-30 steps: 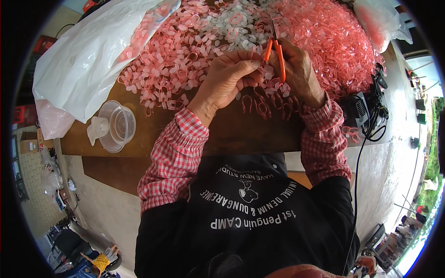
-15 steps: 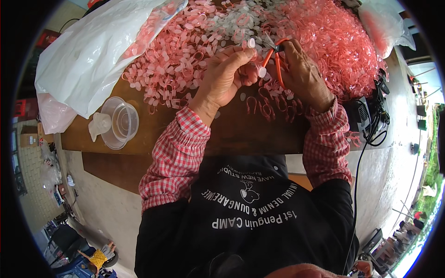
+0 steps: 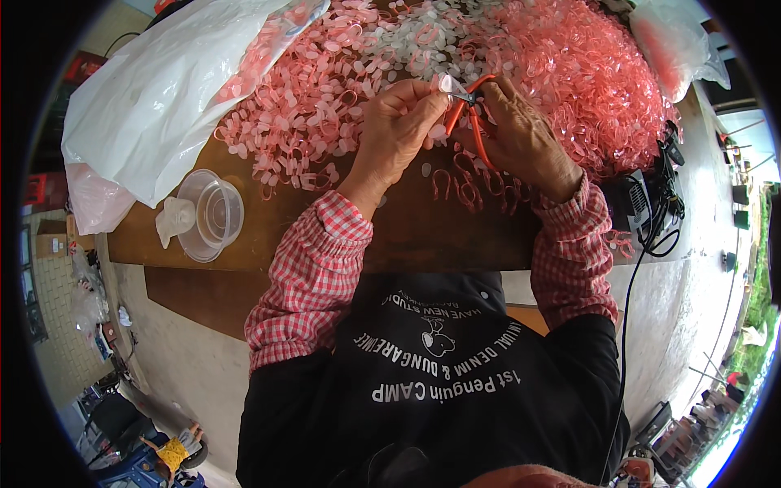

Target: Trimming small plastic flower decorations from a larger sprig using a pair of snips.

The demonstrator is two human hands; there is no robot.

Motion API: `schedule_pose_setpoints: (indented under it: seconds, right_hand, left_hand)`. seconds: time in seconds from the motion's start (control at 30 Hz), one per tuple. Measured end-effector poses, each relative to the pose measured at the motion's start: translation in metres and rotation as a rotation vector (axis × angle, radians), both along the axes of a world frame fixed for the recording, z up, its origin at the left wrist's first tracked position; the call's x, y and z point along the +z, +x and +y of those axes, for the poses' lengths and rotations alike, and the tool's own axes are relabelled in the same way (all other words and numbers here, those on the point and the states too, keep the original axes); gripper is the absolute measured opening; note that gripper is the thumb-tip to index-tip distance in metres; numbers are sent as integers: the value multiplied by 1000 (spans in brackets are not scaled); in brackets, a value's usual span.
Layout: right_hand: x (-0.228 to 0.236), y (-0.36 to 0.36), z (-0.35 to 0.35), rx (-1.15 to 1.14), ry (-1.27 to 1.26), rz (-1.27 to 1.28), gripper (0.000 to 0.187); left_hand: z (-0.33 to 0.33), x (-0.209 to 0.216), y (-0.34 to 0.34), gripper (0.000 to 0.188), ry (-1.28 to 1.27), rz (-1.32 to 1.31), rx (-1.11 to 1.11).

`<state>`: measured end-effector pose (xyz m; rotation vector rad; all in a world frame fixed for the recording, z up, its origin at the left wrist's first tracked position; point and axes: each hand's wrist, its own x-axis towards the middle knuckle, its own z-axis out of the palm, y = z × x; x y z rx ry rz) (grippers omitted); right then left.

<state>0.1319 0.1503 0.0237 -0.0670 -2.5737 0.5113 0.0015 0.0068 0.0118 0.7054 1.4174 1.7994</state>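
My left hand [image 3: 399,126] pinches a small pink plastic loop with pale round ends [image 3: 445,84] above the table. In my right hand [image 3: 525,134] is a pair of orange-handled scissors [image 3: 476,134], the fingers wrapped round the grips. Its blades reach to the piece at my left fingertips; whether they touch it I cannot tell. Behind and left of my hands spreads a heap of pink loops with pale discs [image 3: 301,106]. A bigger heap of glossy pink loops [image 3: 582,81] rises to the right, and whitish discs [image 3: 415,41] lie between the two.
On the brown table [image 3: 317,232], a white plastic bag [image 3: 179,98] fills the far left. Clear round tubs [image 3: 210,215] stand near the left edge. Black cables [image 3: 663,207] hang over the right side beside a dark device [image 3: 633,203]. Another clear bag [image 3: 675,49] sits far right.
The scissors have come closer to the left fingertips and their blades now point left at the held piece. My left hand has turned slightly.
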Motion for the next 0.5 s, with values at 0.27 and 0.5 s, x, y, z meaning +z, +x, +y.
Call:
schedule_pose_setpoints:
  seconds: [0.27, 0.5]
  right_hand:
    - [-6, -4, -11, -84, 38, -16, 37]
    - [-1, -5, -14, -104, 91, -55, 37]
  left_hand:
    - [2, -3, -4, 15, -75, 423, 64]
    - [1, -5, -7, 18, -55, 496, 136]
